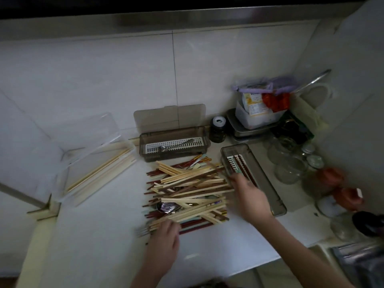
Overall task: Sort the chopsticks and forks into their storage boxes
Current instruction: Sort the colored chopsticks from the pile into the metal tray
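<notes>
A mixed pile of wooden and dark red chopsticks lies on the white counter, with a spoon and forks in it. My left hand rests at the pile's near edge, its fingers on fork handles and chopstick ends. My right hand reaches over the pile's right side, at the near end of a grey storage box that holds dark red chopsticks. A second grey box at the back, lid up, holds a metal utensil. A clear box on the left holds pale wooden chopsticks.
Glass jars, a black bottle, a metal tray with food packets and red-brown cups crowd the right corner. A sink edge shows at lower right. Tiled walls close the back and right.
</notes>
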The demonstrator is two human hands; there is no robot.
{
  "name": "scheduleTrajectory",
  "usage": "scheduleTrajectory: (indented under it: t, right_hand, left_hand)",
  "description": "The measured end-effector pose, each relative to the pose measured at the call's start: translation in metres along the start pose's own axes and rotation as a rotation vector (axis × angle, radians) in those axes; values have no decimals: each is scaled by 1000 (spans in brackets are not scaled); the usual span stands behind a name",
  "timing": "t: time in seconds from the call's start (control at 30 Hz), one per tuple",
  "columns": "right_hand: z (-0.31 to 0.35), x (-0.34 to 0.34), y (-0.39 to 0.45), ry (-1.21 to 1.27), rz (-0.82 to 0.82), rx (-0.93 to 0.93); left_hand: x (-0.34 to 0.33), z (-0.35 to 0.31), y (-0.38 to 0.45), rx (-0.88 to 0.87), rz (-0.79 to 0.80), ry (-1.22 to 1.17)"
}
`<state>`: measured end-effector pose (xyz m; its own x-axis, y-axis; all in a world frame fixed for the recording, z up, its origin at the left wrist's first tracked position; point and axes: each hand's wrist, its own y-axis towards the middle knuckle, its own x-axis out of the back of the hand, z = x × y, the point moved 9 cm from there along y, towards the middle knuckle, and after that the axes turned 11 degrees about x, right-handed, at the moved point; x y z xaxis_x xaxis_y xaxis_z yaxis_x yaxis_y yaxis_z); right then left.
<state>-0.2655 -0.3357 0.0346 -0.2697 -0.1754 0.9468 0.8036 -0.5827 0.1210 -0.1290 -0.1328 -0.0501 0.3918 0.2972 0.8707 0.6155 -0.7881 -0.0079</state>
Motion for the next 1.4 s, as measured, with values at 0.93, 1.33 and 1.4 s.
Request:
scheduleTrajectory:
  t: [0.93,1.33,1.4]
  right_hand:
    - [37,-34,-31,80,-112,167]
    - [51,-96,-35,121,199,176]
    - [44,-85,-31,137,221,159]
  left_hand:
    - [-40,-35,16,-427,71,449]
    - [25,-49,14,-477,-383,249]
    - [34,-44,13,-426,-465,225]
